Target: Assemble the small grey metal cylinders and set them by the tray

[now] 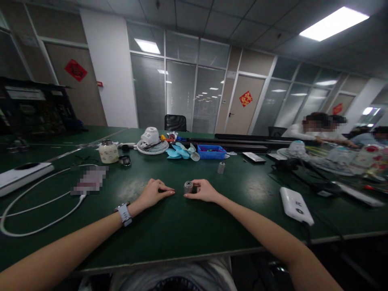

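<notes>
Both my hands rest on the dark green table [182,226]. My right hand [203,190] is curled around a small grey metal cylinder [188,186], which stands on the table top. My left hand [155,192], with a watch on the wrist, lies close beside it with fingers curled and pressed together; something small and dark may sit under the fingers, too hidden to name. A second small grey cylinder [221,167] stands upright farther back.
A taken-apart white fan [152,143] with pale blue blades [182,152], a blue tray [211,152], a jar [108,152] and a white cable [39,202] lie on the table. A white device [296,205] sits right. People sit at far right [321,129].
</notes>
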Motion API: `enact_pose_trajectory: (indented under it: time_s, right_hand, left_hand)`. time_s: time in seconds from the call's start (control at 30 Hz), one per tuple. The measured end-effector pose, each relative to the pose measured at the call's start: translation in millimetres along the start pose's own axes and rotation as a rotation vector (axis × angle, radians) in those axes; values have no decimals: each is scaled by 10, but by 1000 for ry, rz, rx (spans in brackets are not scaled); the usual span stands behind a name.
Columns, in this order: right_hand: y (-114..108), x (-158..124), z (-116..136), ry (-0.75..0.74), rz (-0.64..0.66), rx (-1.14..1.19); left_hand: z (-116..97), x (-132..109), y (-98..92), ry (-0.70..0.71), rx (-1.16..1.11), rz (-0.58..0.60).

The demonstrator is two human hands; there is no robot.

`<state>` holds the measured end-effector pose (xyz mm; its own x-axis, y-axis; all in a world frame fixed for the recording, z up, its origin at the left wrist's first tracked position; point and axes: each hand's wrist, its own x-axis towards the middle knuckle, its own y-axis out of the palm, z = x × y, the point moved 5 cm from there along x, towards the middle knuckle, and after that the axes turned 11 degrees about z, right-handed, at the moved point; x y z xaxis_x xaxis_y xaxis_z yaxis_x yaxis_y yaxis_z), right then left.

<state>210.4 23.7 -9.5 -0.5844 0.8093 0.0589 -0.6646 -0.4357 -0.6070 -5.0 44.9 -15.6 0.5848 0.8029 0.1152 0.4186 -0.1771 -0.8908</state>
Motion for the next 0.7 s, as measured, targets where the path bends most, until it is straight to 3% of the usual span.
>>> enact_pose_trajectory:
  time_s: [0.13, 0.2, 0.33, 0.43, 0.57, 0.7]
  right_hand:
    - [-476, -282, -291, 171, 272, 140]
    - [-802, -455, -503, 270, 277, 145]
    - [-1369, -745, -954, 371, 53, 184]
    - [-1611, -876, -1218, 416, -193, 159]
    - [-1711, -897, -1317, 432, -477, 76]
    - [-1676, -821, -1283, 410, -533, 50]
  left_hand:
    - [45, -5, 23, -9, -43, -12]
    - [54, 0, 30, -5, -50, -19]
    - [72, 11, 44, -9, -37, -21]
    - [84, 16, 50, -8, -31, -24]
    - [97, 21, 53, -18, -39, -20]
    - [78, 14, 37, -23, -52, -16]
